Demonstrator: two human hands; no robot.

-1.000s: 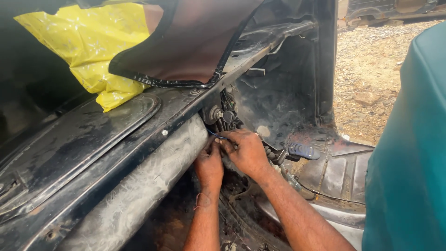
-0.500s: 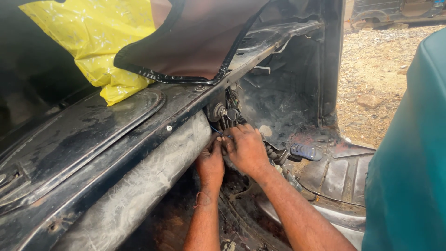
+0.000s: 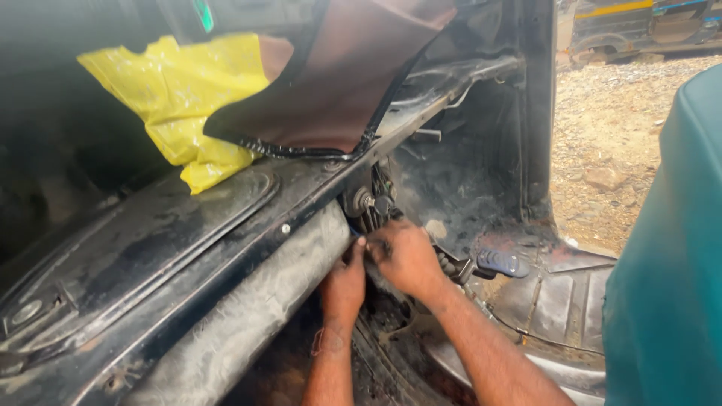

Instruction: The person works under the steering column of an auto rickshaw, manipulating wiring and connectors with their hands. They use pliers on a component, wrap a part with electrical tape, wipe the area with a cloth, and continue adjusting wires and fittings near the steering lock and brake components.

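Left of your fingers, a grey ribbed tube [image 3: 256, 301] runs on a slant, low at the near left and rising toward the far right, where its upper end stops just short of your left hand [image 3: 344, 280]. Its long axis points straight at the working spot. Your left hand comes up from below, thumb and forefinger pressed together in a pinch on a small dark part [image 3: 370, 244] at their tips; what the part is cannot be told at this size. Just right of it, touching or nearly so, your right hand [image 3: 406, 256] curls over the same spot, fingers bunched and closed toward the left hand's tips; whether they grip the part or only steady it is hidden by the knuckles. Both hands are equally near, the left from beneath, the right from the side. Above the fingertips sits a cluster of round metal fittings [image 3: 368, 201] under the black body panel [image 3: 173, 225]. Right of your right hand, a dark foot pedal [image 3: 502, 262] lies near the wrist.
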